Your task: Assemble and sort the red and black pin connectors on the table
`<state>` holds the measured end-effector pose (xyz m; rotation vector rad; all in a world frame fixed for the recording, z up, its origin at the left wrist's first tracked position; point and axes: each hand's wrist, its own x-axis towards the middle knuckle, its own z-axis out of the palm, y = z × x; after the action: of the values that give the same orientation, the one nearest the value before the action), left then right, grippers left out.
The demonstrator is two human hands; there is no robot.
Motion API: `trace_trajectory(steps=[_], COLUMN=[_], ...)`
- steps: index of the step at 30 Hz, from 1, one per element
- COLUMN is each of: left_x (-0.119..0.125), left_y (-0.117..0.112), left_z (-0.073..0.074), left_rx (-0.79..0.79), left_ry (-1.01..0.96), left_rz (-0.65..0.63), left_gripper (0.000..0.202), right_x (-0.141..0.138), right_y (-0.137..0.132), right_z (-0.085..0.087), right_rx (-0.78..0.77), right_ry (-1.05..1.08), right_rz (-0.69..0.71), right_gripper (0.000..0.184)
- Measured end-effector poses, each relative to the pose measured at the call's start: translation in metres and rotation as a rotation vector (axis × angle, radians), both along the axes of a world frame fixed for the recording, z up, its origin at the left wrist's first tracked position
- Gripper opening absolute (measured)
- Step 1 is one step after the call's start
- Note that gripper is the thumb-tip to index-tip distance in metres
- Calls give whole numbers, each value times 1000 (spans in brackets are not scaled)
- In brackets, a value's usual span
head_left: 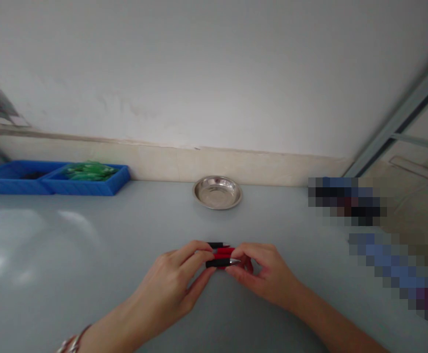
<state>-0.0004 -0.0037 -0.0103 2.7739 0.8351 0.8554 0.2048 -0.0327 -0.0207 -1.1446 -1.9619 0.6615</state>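
- Black pen barrel with metal tip (222, 263) is sitting across the fingers, above the counter and near its front, with a red piece (224, 253) lying behind it and a short black piece (217, 245) showing beyond that.
- Left hand (170, 287) is closing its grip on the barrel's rear from the left; right hand (263, 272) is pinching in from the right near the metal tip. Both grips are closed on the pieces.
- Progress as it stands: three pieces are lying side by side in the hands, and no join between them is showing.
- Hard to make out: fingers are covering much of the red piece and the ends of the black pieces, so I can't tell whether they are separate parts or which hand is bearing the load.
- Steel dish (217, 207) is sitting straight ahead on the counter (52, 294), well apart from the hands.
- Blue two-compartment tray (89, 189) is standing far left against the wall, with green items (89, 171) filling the right compartment and something dark (33, 175) lying in the left.
- Far right: pixelated patches are hiding whatever is there.
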Motion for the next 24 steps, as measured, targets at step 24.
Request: trace_trajectory(steps=[24], left_x=[1], left_y=[0], left_z=[4], left_rx=[49], left_ry=[10], left_rz=[-1], left_gripper=[14], right_x=[3], right_y=[-1], right_z=[5], right_rx=[-21], right_ry=[-108], right_rz=[0], right_gripper=[13])
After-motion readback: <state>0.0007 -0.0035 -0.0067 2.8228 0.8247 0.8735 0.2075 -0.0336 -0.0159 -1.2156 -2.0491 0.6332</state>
